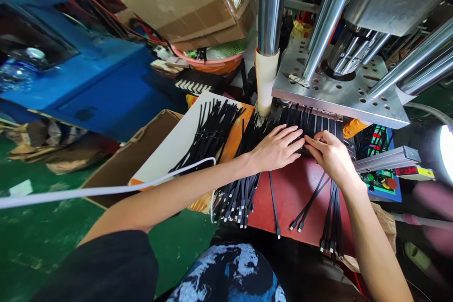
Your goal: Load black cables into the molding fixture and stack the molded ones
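Observation:
My left hand [278,150] lies nearly flat, fingers stretched out, at the front of a row of black cables set side by side under the press plate [339,89]. Beside it, my right hand [330,155] is closed in a pinch at the ends of these cables, on what looks like a black cable; the fingers hide most of it. A few loose black cables [274,205] with metal plugs lie on the red work surface [286,193] and hang over its front edge. To the left rests a thick bundle of black cables [240,193], plugs toward me.
Another cable bundle [212,132] lies on a white board [159,151]. Steel columns [269,4] rise above the plate. A control panel [382,181] with buttons is on the right. A white cord [106,191] crosses at left, before an open carton [141,139].

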Demonstrator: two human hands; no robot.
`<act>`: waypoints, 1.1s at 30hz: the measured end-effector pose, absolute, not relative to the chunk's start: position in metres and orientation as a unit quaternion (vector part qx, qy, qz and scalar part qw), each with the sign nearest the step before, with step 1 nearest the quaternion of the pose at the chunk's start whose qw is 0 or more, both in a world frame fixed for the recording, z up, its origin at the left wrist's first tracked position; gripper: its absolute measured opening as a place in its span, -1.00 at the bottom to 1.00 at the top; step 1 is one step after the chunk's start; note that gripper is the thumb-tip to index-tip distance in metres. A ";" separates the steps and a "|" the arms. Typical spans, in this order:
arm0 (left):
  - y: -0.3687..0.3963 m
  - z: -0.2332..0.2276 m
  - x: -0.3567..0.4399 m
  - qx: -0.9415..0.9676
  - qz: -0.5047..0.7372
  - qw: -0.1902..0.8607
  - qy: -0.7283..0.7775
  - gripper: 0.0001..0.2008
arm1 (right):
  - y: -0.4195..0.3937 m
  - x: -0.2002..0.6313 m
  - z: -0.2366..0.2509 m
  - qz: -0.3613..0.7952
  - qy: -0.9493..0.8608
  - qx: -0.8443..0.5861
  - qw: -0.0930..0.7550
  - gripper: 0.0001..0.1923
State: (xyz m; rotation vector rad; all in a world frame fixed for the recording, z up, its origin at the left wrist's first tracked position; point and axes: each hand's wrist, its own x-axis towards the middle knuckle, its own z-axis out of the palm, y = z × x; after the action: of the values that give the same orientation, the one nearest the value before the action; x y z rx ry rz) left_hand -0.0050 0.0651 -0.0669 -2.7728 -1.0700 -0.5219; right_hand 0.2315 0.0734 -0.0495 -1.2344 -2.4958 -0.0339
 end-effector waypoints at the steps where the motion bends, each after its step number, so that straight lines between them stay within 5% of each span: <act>1: 0.062 -0.065 -0.003 -0.916 -0.158 0.066 -0.362 -0.50 | 0.071 0.231 -0.046 -0.027 -0.885 -0.439 0.149 -0.60; 8: 0.083 -0.039 0.017 -0.895 -0.097 0.023 -0.434 -0.39 | 0.106 0.201 -0.032 -0.079 -0.808 -0.583 0.015 -0.40; 26: 0.181 -0.050 0.024 -0.892 -0.143 -0.009 -0.430 -0.60 | 0.157 0.199 -0.045 -0.042 -0.781 -0.620 0.058 -0.40; 33: 0.204 -0.057 0.032 -0.886 -0.167 -0.012 -0.432 -0.62 | 0.118 0.224 -0.042 0.065 -0.842 -0.506 0.178 -0.46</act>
State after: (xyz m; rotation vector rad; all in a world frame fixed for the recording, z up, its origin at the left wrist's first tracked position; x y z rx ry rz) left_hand 0.0318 0.2039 -0.0568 -2.8050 -1.3684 -0.5301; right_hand 0.2244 0.1181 -0.0419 -1.4305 -2.3808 0.1830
